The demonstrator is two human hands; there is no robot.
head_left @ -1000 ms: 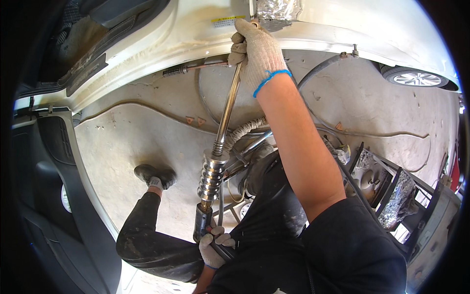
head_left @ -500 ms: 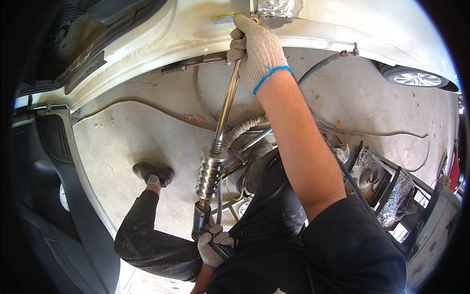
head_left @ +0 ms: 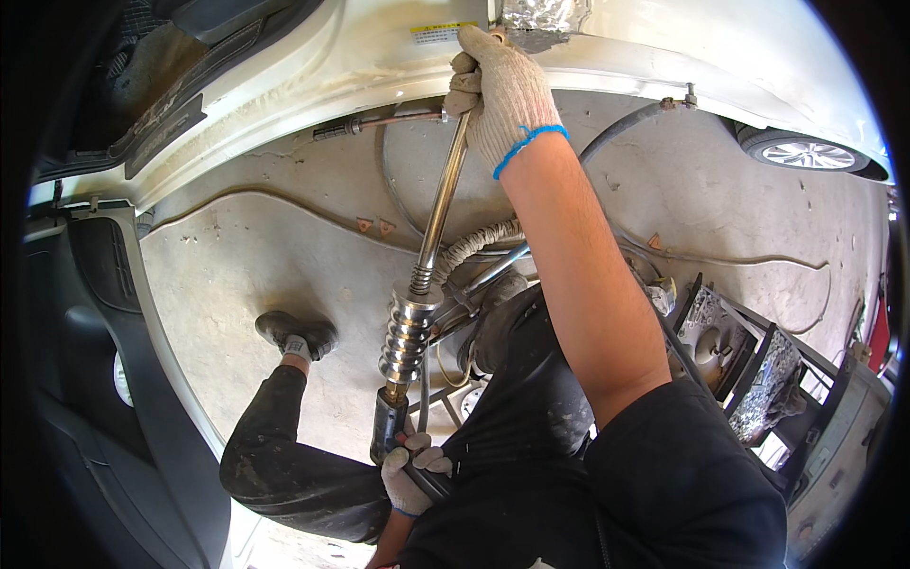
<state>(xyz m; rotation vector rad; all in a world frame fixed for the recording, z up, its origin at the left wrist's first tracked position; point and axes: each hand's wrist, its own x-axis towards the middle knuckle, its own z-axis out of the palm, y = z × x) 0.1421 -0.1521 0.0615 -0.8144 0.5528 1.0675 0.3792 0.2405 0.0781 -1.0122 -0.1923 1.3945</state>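
Observation:
A long metal slide hammer runs from my lap up to the white car body panel (head_left: 332, 57). My right hand (head_left: 502, 90), in a knit glove with a blue cuff, is closed around the top end of the rod (head_left: 438, 213), right against the panel's lower edge. A ribbed steel weight (head_left: 408, 337) sits low on the rod. Below it, my gloved left hand (head_left: 409, 474) grips the black handle (head_left: 387, 427). A patch of silver foil (head_left: 545, 14) sticks to the panel just above my right hand.
An open car door (head_left: 104, 379) stands at the left. Hoses (head_left: 474, 242) and cables lie across the concrete floor (head_left: 246, 256). A metal rack (head_left: 749, 360) stands at the right, and a car wheel (head_left: 801, 152) at the upper right. My shoe (head_left: 294, 332) rests on the floor.

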